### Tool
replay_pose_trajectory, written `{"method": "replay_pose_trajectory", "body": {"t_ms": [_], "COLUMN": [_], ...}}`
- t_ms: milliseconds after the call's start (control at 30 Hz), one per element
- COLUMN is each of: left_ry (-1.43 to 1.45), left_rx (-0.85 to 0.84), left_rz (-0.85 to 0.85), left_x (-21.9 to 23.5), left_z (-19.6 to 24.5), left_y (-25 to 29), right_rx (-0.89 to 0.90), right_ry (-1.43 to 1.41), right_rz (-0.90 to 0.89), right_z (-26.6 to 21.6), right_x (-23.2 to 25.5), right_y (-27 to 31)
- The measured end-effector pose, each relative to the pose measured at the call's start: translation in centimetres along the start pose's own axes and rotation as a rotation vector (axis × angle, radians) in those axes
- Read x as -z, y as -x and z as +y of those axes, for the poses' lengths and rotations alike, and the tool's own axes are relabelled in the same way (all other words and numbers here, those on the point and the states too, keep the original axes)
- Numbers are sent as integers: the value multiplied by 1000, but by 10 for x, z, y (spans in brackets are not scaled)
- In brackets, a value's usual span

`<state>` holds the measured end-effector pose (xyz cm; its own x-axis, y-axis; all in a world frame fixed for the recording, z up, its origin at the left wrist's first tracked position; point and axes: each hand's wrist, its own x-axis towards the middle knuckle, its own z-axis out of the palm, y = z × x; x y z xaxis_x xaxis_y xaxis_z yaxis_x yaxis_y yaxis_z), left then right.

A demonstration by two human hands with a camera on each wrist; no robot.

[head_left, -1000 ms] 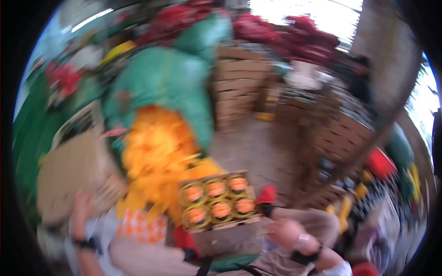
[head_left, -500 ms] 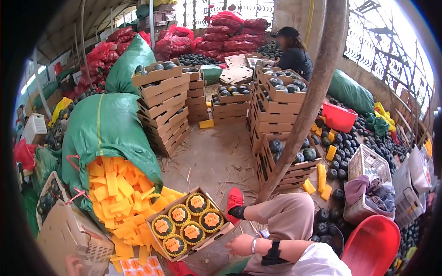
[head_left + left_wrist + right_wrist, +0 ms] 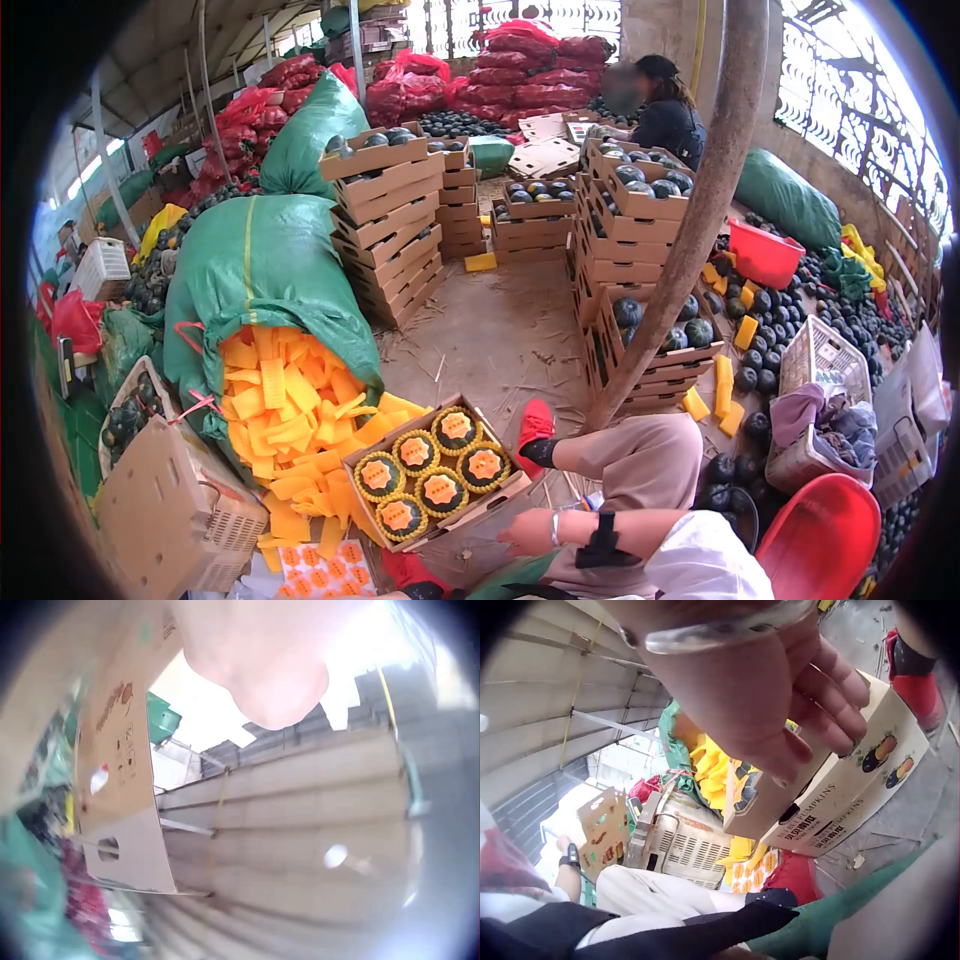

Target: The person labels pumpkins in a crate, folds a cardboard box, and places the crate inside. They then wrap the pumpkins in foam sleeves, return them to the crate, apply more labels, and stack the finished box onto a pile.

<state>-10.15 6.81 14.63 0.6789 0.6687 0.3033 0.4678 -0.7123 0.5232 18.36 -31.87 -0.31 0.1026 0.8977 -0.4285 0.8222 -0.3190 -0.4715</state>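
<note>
The right hand (image 3: 530, 532) (image 3: 780, 705) is beside the open carton (image 3: 495, 508) (image 3: 840, 787), fingers loosely bent and holding nothing; contact with the carton is unclear. Several dark green pumpkins (image 3: 440, 489) with orange labels and yellow foam nets sit in that carton. Out of the head view, the left hand (image 3: 562, 844) is at the edge of an upright printed cardboard sheet (image 3: 604, 832) (image 3: 120, 765). In the left wrist view the left hand (image 3: 262, 667) is blurred beside the sheet, its fingers hidden.
Orange foam nets (image 3: 300, 400) spill from a green sack (image 3: 265, 260) behind the carton. A label sheet (image 3: 325, 570) lies in front, left of a red shoe. Stacked cartons (image 3: 390, 230), a wooden pole (image 3: 690, 230) and a red basin (image 3: 820, 540) stand around; someone (image 3: 670, 120) is at the back.
The left hand, earlier at the lower left by the cardboard, has left the head view. The right hand remains near the carton. The head view has steadied and shifted slightly.
</note>
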Motion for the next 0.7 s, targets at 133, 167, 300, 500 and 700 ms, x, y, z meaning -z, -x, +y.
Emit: {"method": "replay_pose_trajectory", "body": {"t_ms": [133, 167, 300, 500, 700], "left_ry": [63, 75, 123, 161, 187], "left_rx": [3, 2, -10, -20, -32], "left_rz": [-2, 2, 8, 50, 198], "left_x": [-12, -14, -20, -21, -7], "left_z": [19, 24, 42, 56, 61], "left_y": [12, 14, 23, 44, 90], "right_rx": [269, 233, 603, 916, 568], "right_ry": [-72, -59, -384, -250, -1039], "right_rz": [190, 207, 1236, 1261, 997], "right_z": [-37, -48, -135, -168, -179], "right_x": [78, 95, 142, 141, 135], "right_y": [-22, -38, -70, -46, -22]}}
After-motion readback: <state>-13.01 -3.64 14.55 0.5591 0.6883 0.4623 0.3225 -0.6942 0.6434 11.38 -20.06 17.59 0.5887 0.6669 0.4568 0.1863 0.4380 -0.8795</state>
